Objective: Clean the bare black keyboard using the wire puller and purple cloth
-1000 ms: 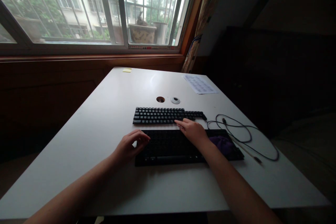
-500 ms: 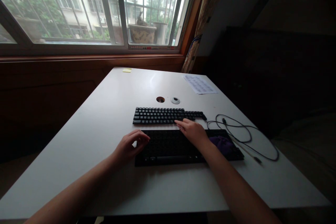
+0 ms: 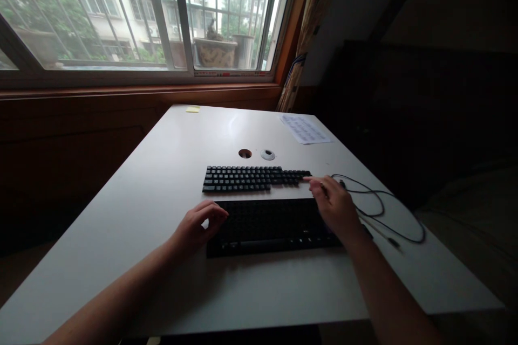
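Just beyond the black keyboard base (image 3: 259, 221) lie rows of keycaps (image 3: 238, 179) — I'd touch those lightly, right hand (image 3: 335, 204) pointing its index, left hand (image 3: 199, 225) loosely curled at the base's left end (whether either pinches anything, I can't tell).

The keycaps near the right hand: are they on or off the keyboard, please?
Off: the keycaps lie in rows on the table, beyond the keyboard.
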Motion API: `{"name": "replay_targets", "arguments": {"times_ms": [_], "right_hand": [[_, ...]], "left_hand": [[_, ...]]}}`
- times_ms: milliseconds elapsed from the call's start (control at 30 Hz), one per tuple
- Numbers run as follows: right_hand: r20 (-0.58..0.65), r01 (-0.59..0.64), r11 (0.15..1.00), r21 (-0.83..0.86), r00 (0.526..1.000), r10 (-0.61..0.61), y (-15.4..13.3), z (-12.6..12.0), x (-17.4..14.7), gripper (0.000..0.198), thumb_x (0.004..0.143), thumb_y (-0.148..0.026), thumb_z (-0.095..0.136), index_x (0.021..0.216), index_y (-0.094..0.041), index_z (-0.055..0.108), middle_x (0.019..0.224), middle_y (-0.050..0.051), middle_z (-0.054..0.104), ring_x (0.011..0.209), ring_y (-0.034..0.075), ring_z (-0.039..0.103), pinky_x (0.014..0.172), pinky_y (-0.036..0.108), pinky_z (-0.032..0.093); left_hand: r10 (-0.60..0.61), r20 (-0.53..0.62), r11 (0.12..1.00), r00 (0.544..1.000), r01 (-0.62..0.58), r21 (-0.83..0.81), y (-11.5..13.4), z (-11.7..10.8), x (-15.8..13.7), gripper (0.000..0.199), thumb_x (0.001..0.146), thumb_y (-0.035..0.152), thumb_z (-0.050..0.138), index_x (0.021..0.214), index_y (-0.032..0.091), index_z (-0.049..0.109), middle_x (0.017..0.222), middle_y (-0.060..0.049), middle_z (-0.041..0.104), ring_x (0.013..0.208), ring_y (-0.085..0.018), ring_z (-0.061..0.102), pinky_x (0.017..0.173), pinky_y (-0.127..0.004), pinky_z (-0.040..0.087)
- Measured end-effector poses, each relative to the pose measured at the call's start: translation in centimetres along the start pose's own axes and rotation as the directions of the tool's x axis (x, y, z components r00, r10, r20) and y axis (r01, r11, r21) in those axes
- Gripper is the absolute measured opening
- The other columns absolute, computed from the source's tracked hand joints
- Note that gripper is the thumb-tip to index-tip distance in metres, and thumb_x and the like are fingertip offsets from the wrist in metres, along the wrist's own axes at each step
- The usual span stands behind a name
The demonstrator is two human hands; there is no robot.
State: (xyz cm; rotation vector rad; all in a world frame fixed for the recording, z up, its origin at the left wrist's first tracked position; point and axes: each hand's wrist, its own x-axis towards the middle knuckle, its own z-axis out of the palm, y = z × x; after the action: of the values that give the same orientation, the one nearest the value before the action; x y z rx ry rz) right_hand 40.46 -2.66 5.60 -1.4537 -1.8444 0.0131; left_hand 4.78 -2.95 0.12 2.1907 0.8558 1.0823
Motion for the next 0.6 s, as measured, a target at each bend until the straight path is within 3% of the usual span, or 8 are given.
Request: {"name": "replay_targets", "arguments": {"times_ms": [100,233,400,600], "right_hand": [[-0.067,-0.064,0.998,-0.009,0.996,0.063,0.0,-2.0,-1.6,0.034,0.1,-0.042,0.042,0.096,-0.022,0.069,0.092,0.006,0.062,0.09,0.022,0.061,0.085,0.035,0.046],[-0.054,-0.193,0.981,0.011,0.98,0.194,0.1,-3.4,-3.9,0.037,0.1,-0.046,0.04,0.089,-0.022,0.066,0.087,0.004,0.065,0.083,0.021,0.063,0.078,0.032,0.046],[-0.017,-0.302,0.951,-0.068,0.953,0.302,0.6,-3.6,-5.6,0.042,0.098,-0.053,0.042,0.082,-0.022,0.065,0.061,0.0,0.062,0.058,0.018,0.061,0.061,0.029,0.043],[0.007,-0.345,0.936,-0.068,0.938,0.346,1.4,-3.6,-6.3,0.044,0.095,-0.057,0.046,0.08,-0.022,0.066,0.044,-0.003,0.056,0.046,0.017,0.06,0.053,0.027,0.042]], "left_hand": [[0.032,0.01,0.998,0.999,-0.033,0.052,0.0,0.2,0.1,0.01,0.093,0.014,0.056,0.095,0.016,0.066,0.087,-0.006,0.065,0.076,-0.015,0.06,0.069,-0.026,0.05],[0.046,0.033,0.995,0.998,-0.048,0.092,-0.1,0.3,0.1,0.011,0.093,0.014,0.056,0.093,0.017,0.066,0.087,-0.006,0.065,0.077,-0.015,0.06,0.07,-0.026,0.05],[0.034,0.05,0.992,0.998,-0.04,0.123,-0.5,0.2,0.0,0.012,0.094,0.015,0.054,0.094,0.017,0.066,0.087,-0.006,0.066,0.077,-0.015,0.059,0.07,-0.026,0.049],[0.001,0.074,0.992,0.997,-0.01,0.126,-0.8,0.3,-0.1,0.013,0.095,0.016,0.052,0.096,0.018,0.065,0.09,-0.006,0.065,0.078,-0.015,0.06,0.07,-0.026,0.049]]}}
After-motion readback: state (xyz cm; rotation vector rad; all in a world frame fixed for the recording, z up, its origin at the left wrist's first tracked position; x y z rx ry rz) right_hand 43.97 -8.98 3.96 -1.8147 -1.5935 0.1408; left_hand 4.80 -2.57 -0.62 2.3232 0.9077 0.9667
